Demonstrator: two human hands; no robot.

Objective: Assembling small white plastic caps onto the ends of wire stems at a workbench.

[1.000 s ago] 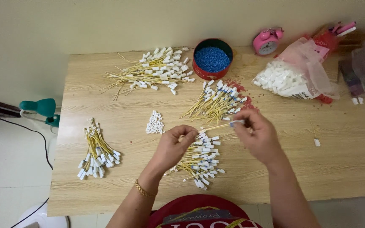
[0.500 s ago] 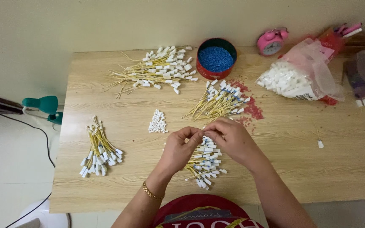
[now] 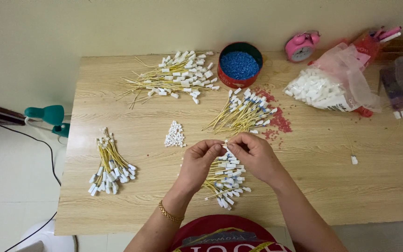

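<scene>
The left hand (image 3: 200, 161) and right hand (image 3: 253, 154) meet fingertip to fingertip over the desk (image 3: 127, 196), both pinched narrow on one small white connector (image 3: 225, 146) held between them (too small to tell its lie or whether a wire hangs from it). Directly beneath the hands, toward the person's body, lies a pile of yellow wires with white connectors (image 3: 225, 179); its long axis runs on a slant, connector ends pointing toward the person and to the right, bare yellow ends toward the left wrist. Just beyond the right hand sits a second bundle with blue-and-white ends (image 3: 243, 112), fanned so the tipped ends point away and right. Beyond the left hand's knuckles is a small heap of loose white connectors (image 3: 175, 135). Well off to the left of the left hand lies another tied bundle (image 3: 108, 163), connectors toward the person. Farther away stand a red tin of blue pellets (image 3: 239, 65) and a plastic bag of white parts (image 3: 325, 86).
</scene>
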